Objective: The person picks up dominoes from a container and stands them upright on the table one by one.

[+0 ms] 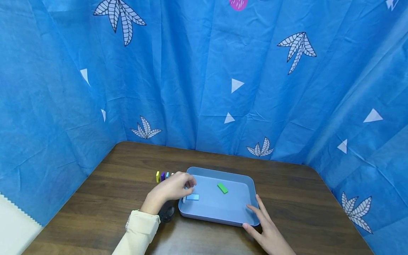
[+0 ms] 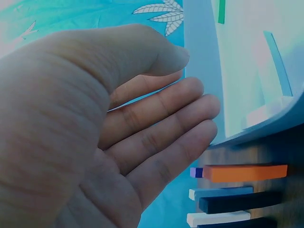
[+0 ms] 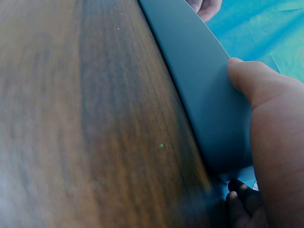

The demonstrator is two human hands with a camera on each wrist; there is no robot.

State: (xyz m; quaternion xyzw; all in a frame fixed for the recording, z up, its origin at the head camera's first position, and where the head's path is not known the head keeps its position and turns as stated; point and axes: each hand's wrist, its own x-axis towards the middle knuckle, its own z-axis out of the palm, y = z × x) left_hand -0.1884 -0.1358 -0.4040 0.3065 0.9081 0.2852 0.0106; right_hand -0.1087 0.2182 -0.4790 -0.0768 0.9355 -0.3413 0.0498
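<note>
My left hand (image 1: 176, 186) hovers at the left end of a shallow blue tray (image 1: 220, 219), holding nothing. Its fingers (image 2: 164, 102) are loosely bent, with the thumb apart from them. Below it in the tray lies a light blue block (image 1: 192, 197), with a white block (image 2: 266, 111) beside it at the left wall. A green block (image 1: 222, 188) lies farther in, toward the back. My right hand (image 1: 269, 232) is spread around the tray's front right corner. In the right wrist view its thumb (image 3: 247, 76) rests at the rim and other fingers show beyond the corner.
Several blocks stand left of the tray, among them a yellow block (image 1: 157, 176), a purple block (image 1: 163, 176) and an orange block (image 2: 244, 173), partly hidden by the left hand. The brown wooden table (image 1: 296, 198) is bordered by a blue patterned curtain (image 1: 204, 88).
</note>
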